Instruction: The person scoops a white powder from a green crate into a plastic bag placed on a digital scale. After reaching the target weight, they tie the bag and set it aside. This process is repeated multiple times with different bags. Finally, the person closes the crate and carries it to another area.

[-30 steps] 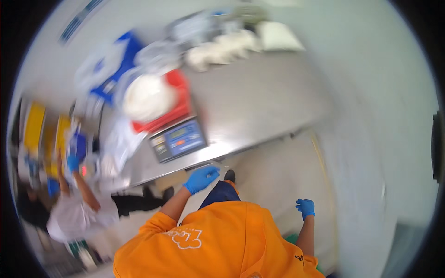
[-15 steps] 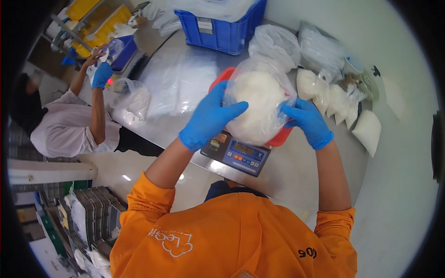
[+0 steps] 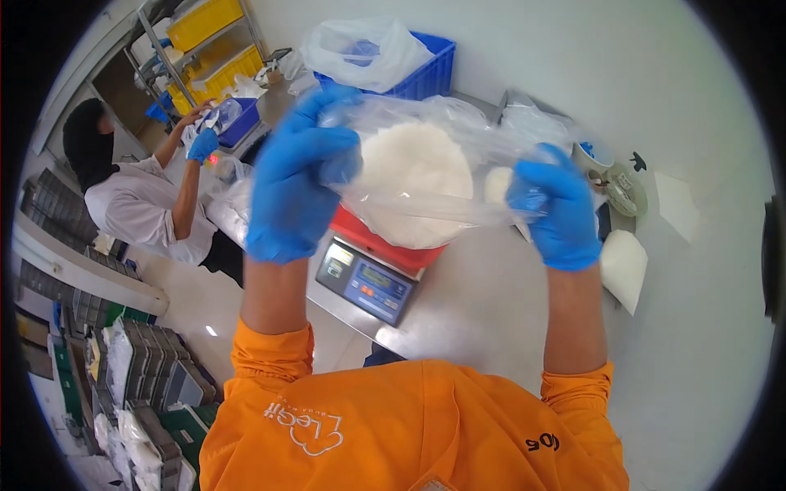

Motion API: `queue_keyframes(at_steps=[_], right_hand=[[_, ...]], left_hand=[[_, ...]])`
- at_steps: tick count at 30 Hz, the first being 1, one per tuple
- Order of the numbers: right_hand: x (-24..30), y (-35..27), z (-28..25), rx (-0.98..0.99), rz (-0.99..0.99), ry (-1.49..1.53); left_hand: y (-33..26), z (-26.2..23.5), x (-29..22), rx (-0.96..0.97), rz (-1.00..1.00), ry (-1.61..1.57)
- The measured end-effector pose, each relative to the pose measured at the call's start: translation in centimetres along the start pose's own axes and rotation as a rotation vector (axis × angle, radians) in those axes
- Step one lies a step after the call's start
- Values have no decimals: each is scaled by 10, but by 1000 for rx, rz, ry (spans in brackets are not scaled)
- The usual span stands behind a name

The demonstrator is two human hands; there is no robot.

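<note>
A clear plastic bag of white powder sits over a red tray on a digital scale. In a blue glove, my left hand is closed on the left side of the bag's mouth. My right hand, gloved too, grips the opposite side. Between them the plastic is stretched wide, and the powder shows through the opening. The bag and my hands hide most of the tray.
A blue crate lined with plastic stands at the back. Against the right wall are a filled white bag and a bowl. At the left a co-worker handles something over a blue bin.
Both hands have risen and moved apart, pulling the bag's mouth up and wide. Before, they were low at the bag's sides. The view has also shifted.
</note>
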State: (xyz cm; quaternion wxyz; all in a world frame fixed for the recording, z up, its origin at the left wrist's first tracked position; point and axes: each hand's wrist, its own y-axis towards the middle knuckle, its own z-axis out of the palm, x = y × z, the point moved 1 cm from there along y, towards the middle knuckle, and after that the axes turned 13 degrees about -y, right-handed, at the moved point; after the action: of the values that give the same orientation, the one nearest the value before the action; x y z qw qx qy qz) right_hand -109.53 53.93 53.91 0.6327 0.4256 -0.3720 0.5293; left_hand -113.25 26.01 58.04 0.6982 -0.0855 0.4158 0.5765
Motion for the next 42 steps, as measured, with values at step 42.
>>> queue_keyframes(at_steps=[42], right_hand=[[-14, -171, -144, 295, -894, -1482]], left_hand=[[-197, 74, 345, 12, 195, 1169]])
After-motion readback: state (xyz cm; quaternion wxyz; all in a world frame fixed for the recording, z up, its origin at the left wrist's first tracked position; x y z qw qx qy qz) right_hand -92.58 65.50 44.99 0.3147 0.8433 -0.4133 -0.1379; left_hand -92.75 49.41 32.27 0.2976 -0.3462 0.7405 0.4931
